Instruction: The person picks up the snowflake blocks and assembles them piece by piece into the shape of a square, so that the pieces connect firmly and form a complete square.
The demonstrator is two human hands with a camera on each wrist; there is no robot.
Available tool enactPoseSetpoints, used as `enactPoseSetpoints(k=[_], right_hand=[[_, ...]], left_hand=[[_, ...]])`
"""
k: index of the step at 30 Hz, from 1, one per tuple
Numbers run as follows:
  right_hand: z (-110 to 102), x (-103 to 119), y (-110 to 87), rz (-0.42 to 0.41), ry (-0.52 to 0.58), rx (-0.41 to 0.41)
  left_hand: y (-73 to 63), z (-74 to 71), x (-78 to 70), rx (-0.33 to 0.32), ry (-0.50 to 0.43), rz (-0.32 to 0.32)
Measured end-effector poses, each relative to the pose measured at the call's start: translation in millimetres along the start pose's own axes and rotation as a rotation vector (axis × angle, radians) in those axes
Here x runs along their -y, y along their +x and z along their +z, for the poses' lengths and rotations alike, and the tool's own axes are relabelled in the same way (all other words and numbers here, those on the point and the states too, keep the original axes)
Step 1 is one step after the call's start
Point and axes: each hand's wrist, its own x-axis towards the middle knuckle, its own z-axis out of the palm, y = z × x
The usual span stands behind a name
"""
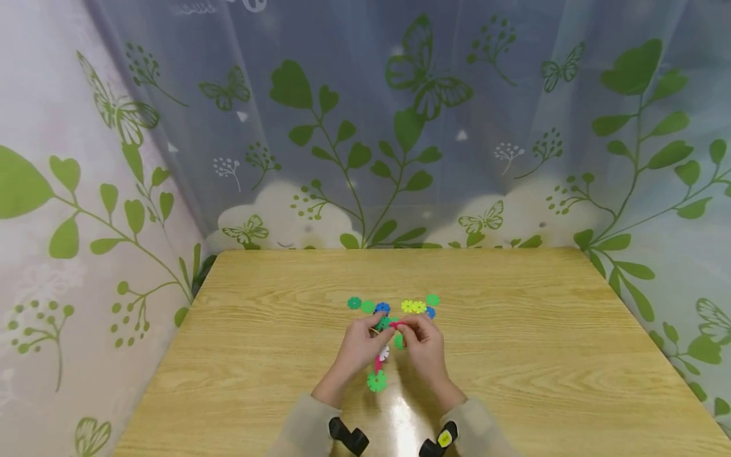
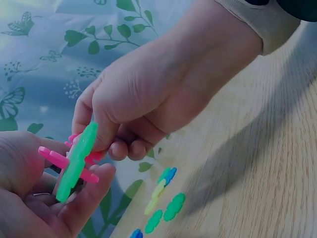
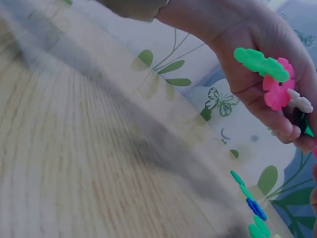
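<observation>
My left hand [image 1: 361,346] grips a joined chain of notched plastic building discs. A white disc [image 1: 384,353], a pink disc [image 3: 280,91] and a bright green disc [image 1: 376,381] stick out below its palm. Close beside it, my right hand [image 1: 425,348] pinches a small pink disc [image 1: 395,324] between thumb and forefinger, right at the left fingertips. In the left wrist view, another green disc [image 2: 78,163] stands edge-on between the two hands, with pink pieces through it. Fingers hide part of the joined discs.
Beyond the hands, loose discs lie on the wooden table [image 1: 257,330]: a teal disc [image 1: 355,303], a blue disc [image 1: 382,308], yellow discs [image 1: 414,306] and a green disc [image 1: 433,299]. A patterned curtain [image 1: 365,127] hangs behind the far edge.
</observation>
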Motion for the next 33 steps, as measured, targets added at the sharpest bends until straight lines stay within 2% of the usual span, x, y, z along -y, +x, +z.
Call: enactPoseSetpoints(k=[5, 8, 12, 17, 21, 27, 33], right_hand=[[4, -5, -4.5, 0.066, 0.097, -0.053], [6, -5, -5.7, 0.093, 0.138, -0.068], [5, -3, -5.1, 0.09, 0.119, -0.068], [2, 0, -2.2, 0.014, 0.046, -0.054], [1, 1, -0.9, -0.001, 0.035, -0.044], [0, 1, -1.1, 0.023, 0.013, -0.049], [-1, 3, -0.3, -0.045, -0.052, -0.059]], left_hand=[[-1.1, 1.0, -2.1, 0.038, -0.162, -0.068], [-1.7, 1.4, -3.1, 0.044, -0.225, -0.081], [-1.1, 1.6, -4.5, 0.046, -0.222, -0.059], [0.6, 0.7, -7.6, 0.059, -0.268, -0.03], [1.3, -0.5, -9.3, 0.068, -0.308, -0.041], [0.9, -0.8, -9.8, 0.08, -0.287, -0.056], [-0.3, 0.9, -14.1, 0.078, -0.247, -0.055]])
